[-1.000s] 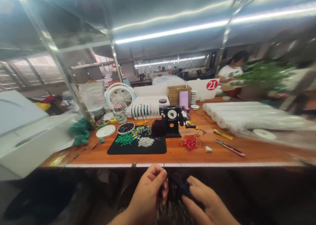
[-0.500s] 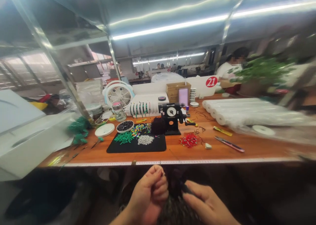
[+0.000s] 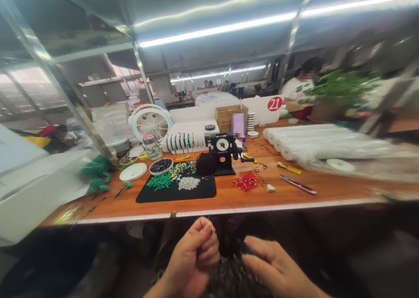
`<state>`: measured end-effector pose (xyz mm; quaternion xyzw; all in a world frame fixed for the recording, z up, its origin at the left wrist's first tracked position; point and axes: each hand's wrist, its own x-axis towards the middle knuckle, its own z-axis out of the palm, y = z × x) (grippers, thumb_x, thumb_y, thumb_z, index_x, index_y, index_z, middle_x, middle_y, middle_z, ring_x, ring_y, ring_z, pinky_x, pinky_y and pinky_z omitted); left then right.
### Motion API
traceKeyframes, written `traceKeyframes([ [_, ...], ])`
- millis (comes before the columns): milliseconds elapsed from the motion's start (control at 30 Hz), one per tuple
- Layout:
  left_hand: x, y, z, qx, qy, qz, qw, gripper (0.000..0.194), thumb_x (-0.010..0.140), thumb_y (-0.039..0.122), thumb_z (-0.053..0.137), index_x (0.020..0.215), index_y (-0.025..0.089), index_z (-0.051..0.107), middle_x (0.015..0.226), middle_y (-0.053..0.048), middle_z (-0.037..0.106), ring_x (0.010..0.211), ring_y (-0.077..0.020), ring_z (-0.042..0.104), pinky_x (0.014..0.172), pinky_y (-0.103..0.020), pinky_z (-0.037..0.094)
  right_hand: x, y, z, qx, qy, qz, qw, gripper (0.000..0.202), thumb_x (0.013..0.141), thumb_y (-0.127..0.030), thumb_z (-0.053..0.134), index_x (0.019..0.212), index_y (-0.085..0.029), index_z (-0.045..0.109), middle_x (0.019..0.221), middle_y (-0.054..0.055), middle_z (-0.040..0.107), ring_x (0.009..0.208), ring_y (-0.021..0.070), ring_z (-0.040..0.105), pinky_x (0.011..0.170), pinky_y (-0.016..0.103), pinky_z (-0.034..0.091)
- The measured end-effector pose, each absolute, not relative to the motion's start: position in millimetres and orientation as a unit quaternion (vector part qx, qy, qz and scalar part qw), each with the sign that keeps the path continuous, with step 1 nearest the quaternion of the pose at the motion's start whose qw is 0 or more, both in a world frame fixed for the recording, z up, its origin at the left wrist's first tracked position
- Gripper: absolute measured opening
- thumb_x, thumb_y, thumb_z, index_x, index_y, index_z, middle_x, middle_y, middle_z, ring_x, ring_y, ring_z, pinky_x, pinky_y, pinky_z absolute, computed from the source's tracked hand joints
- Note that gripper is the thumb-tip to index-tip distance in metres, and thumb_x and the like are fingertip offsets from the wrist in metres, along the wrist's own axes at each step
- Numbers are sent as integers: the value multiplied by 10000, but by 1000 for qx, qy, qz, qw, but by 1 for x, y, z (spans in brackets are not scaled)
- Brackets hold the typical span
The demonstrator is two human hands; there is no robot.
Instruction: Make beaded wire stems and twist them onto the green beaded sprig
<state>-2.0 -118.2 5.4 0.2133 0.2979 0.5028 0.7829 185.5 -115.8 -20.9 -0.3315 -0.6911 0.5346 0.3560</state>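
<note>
A dark thing (image 3: 246, 248) sticks out of the right hand (image 3: 276, 264), low in the frame, right of the middle. The left hand (image 3: 194, 256) pinches a tiny bit (image 3: 213, 230), too small to name.

Brown tabletop (image 3: 225, 198). Metal post (image 3: 75, 104) slants near far left corner; windows (image 3: 31, 80) beyond. Long tube light (image 3: 216, 29) above far edge.

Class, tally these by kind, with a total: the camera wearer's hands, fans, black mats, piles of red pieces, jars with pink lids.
Left hand and right hand: 2
Fan: 1
Black mat: 1
Red pile: 1
Pink-lidded jar: 1
Total: 6
</note>
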Motion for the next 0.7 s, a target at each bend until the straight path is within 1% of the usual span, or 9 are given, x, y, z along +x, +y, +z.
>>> traceKeyframes([
  [167, -1, -115, 6, 235, 318, 485, 780, 258, 748, 227, 676, 666, 150, 445, 507, 89, 278, 400, -9, 193, 390, -146, 131, 186, -116, -24, -362, -673, 546, 344, 414, 840, -507, 429, 593, -184, 354, 613, -28, 337, 574, 116, 343, 536, 240, 320],
  [200, -1, -114, 7, 249, 325, 479, 776, 267, 734, 242, 689, 672, 156, 444, 501, 95, 267, 398, -11, 178, 385, -147, 125, 186, -116, -24, -361, -676, 539, 349, 403, 845, -493, 430, 598, -182, 367, 619, -23, 358, 581, 120, 362, 546, 241, 331],
  [267, 0, -110, 8, 290, 349, 477, 753, 288, 708, 282, 714, 692, 170, 449, 485, 107, 248, 391, -16, 153, 376, -149, 112, 185, -116, -24, -342, -695, 513, 370, 368, 864, -457, 420, 634, -170, 435, 668, 6, 445, 635, 141, 432, 601, 250, 372],
  [333, 2, -107, 9, 350, 394, 477, 703, 294, 706, 341, 714, 726, 181, 467, 477, 112, 255, 386, -21, 155, 373, -152, 106, 185, -116, -23, -320, -714, 486, 390, 333, 884, -421, 407, 714, -158, 518, 769, 48, 531, 730, 171, 493, 688, 268, 403],
  [400, 3, -104, 9, 416, 446, 472, 637, 288, 734, 397, 679, 742, 183, 486, 477, 107, 287, 388, -26, 187, 376, -156, 122, 185, -116, -23, -320, -720, 469, 399, 334, 895, -410, 395, 756, -153, 557, 815, 71, 560, 767, 185, 513, 719, 281, 412],
  [500, 5, -103, 8, 485, 493, 456, 560, 271, 783, 410, 615, 714, 180, 489, 477, 88, 349, 408, -44, 279, 399, -166, 199, 186, -117, -25, -334, -718, 461, 401, 371, 895, -429, 391, 726, -147, 563, 799, 80, 558, 757, 194, 518, 703, 291, 418],
  [567, 5, -103, 7, 498, 503, 455, 541, 257, 798, 389, 597, 697, 183, 480, 484, 77, 379, 431, -58, 324, 423, -176, 240, 187, -116, -25, -332, -711, 473, 402, 368, 895, -429, 394, 738, -145, 569, 797, 79, 559, 749, 192, 517, 691, 286, 418],
  [700, 4, -106, 3, 513, 509, 472, 505, 248, 787, 374, 604, 680, 178, 495, 518, 67, 374, 470, -69, 319, 439, -180, 246, 189, -117, -25, -322, -699, 491, 408, 332, 892, -410, 408, 728, -154, 541, 755, 51, 539, 701, 166, 492, 647, 258, 405],
])
